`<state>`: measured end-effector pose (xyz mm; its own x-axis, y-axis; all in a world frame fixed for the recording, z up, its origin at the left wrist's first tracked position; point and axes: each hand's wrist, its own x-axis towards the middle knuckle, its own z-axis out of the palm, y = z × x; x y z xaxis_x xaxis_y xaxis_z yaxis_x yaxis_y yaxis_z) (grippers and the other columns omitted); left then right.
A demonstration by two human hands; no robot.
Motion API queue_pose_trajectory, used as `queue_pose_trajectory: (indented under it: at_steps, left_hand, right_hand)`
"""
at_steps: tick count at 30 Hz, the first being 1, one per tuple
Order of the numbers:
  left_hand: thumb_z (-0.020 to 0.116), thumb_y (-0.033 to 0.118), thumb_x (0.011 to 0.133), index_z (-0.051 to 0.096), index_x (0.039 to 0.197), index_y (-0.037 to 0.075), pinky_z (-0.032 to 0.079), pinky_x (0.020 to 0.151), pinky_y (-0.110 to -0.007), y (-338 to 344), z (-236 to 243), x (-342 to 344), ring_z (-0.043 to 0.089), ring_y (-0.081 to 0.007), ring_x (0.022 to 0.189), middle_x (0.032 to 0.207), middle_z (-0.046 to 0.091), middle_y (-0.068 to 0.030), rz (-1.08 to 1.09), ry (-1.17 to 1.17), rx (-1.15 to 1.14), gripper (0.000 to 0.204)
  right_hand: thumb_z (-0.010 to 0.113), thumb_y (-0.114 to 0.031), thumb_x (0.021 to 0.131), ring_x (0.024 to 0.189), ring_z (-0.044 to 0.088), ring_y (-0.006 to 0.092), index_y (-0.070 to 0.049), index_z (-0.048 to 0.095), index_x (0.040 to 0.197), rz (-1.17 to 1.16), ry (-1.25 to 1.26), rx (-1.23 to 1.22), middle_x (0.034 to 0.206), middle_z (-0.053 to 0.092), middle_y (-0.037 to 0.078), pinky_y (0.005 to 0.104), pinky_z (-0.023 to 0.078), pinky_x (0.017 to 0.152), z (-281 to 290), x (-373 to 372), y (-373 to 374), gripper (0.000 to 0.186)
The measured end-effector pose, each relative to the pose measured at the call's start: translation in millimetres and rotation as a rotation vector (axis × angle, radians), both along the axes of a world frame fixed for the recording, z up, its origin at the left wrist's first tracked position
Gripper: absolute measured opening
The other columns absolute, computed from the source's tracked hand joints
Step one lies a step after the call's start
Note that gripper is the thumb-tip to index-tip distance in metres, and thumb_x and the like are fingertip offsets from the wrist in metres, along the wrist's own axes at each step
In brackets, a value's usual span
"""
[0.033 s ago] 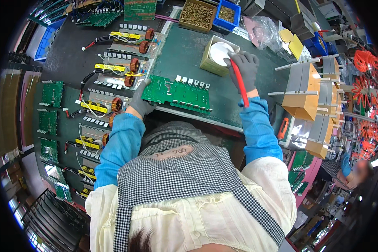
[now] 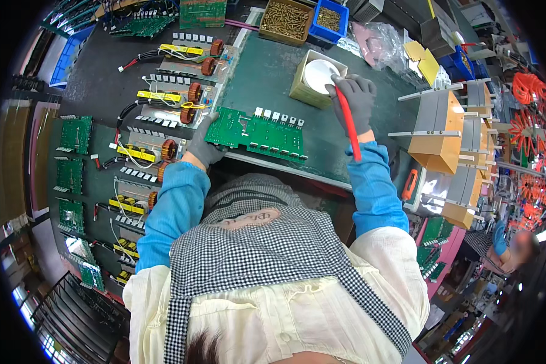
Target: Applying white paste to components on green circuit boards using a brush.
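My left hand (image 2: 204,149), in a grey glove, is closed on the left edge of a green circuit board (image 2: 270,138). A row of upright, metal-tabbed components lines the board's far side, and more stand along its near edge. My right hand (image 2: 359,102), also gloved in grey, grips a long red stick-like tool (image 2: 349,124) that slants down toward my wrist. The tool's upper end is hidden by the fingers, beside a round white dish (image 2: 319,75). That dish sits inside an open square box (image 2: 310,95) on the green mat.
To the left lie several assemblies with yellow transformers (image 2: 158,97) and copper coils (image 2: 194,92). Boxes of brass parts (image 2: 285,22) and a blue bin (image 2: 329,21) stand at the back. Tan-and-grey metal housings (image 2: 434,136) crowd the right. A co-worker (image 2: 497,246) is at far right.
My right hand and the red tool have shifted very slightly, the tool's lower end dropping a little. My left hand and the circuit board look the same.
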<state>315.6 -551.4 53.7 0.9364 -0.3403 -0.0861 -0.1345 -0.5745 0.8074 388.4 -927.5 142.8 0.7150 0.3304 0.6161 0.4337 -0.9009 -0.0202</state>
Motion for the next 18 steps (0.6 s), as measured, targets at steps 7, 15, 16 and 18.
queue_pose_trajectory:
  at_steps: [7, 15, 16, 18]
  left_hand:
    - [0.059, 0.020, 0.095, 0.052, 0.129, 0.009, 0.041, 0.109, -0.034, 15, -22, 10, 0.063, -0.0174, 0.111, 0.115, 0.070, -0.0045, -0.124, 0.067, 0.093, 0.036]
    - [0.068, 0.015, 0.088, 0.050, 0.129, 0.009, 0.042, 0.108, -0.034, 40, -105, 17, 0.062, -0.0184, 0.111, 0.115, 0.068, -0.0064, 0.066, 0.274, -0.321, 0.045]
    - [0.069, 0.015, 0.088, 0.049, 0.129, 0.008, 0.043, 0.107, -0.034, 41, -103, 18, 0.063, -0.0184, 0.110, 0.114, 0.068, -0.0070, -0.002, 0.113, -0.102, 0.046]
    - [0.067, 0.017, 0.090, 0.050, 0.129, 0.008, 0.043, 0.107, -0.033, 36, -100, 17, 0.062, -0.0184, 0.110, 0.115, 0.068, -0.0064, 0.058, 0.246, -0.328, 0.043]
  right_hand:
    - [0.076, -0.018, 0.086, 0.092, 0.064, 0.0219, -0.006, 0.070, 0.107, 0.180, 0.273, 0.496, 0.096, 0.068, 0.008, 0.0351, 0.049, 0.084, 32, -45, 13, 0.025]
    - [0.072, -0.023, 0.090, 0.089, 0.064, 0.0184, -0.003, 0.069, 0.101, 0.168, 0.849, 0.770, 0.096, 0.067, 0.008, 0.0327, 0.051, 0.080, 4, -52, 33, 0.023]
    - [0.072, -0.023, 0.089, 0.088, 0.065, 0.0203, -0.003, 0.069, 0.098, 0.174, 0.860, 0.747, 0.093, 0.067, 0.009, 0.0335, 0.051, 0.079, 4, -49, 37, 0.022]
    - [0.071, -0.024, 0.089, 0.088, 0.065, 0.0221, -0.003, 0.069, 0.098, 0.202, 0.896, 0.675, 0.091, 0.068, 0.010, 0.0346, 0.052, 0.079, 4, -43, 44, 0.023]
